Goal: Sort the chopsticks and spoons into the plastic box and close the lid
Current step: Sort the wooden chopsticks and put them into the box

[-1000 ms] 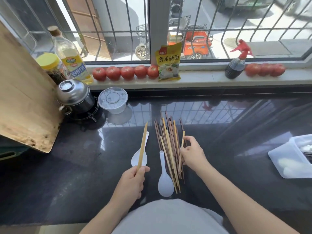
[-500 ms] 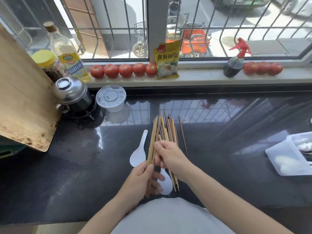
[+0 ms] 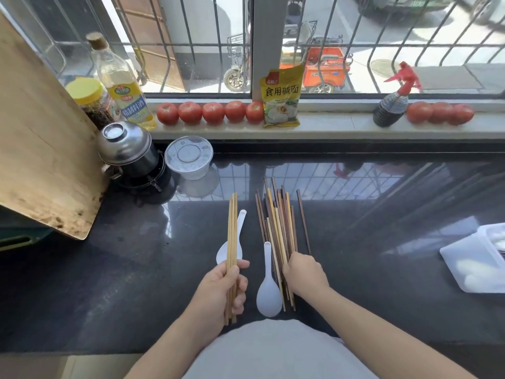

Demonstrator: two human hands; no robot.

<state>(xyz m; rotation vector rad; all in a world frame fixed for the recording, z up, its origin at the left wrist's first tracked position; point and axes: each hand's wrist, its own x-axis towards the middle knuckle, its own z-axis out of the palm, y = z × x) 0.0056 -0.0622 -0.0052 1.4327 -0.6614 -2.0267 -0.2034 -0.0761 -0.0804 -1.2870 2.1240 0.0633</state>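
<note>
- The left hand (image 3: 218,292) has its fingers curled tight round a few pale chopsticks (image 3: 232,242), gripping them near their near ends, tips pointing far.
- The right hand (image 3: 304,273) rests on the near part of the pile (image 3: 278,231) of mixed dark and pale chopsticks; its fingers curl down into the sticks, but whether they pinch one I cannot tell.
- One white spoon (image 3: 269,289) lies between the hands, touching the pile's left edge, bowl near. A second spoon (image 3: 237,242) lies partly behind the held sticks.
- The box (image 3: 475,265) sits at the right edge of the counter (image 3: 131,269), well apart from the pile, with something pale inside; its lid is not clearly shown.
- Handling, as I judge it: the sticks are light, stiff and smooth, apt to roll or fan on the glossy counter. Best gathered as a bundle, held near the middle or thick end, ends squared.
- The spoons look like light, hard plastic; the handle is the easy hold.
- Sorting is at an early stage: most sticks and both spoons lie outside the box.
</note>
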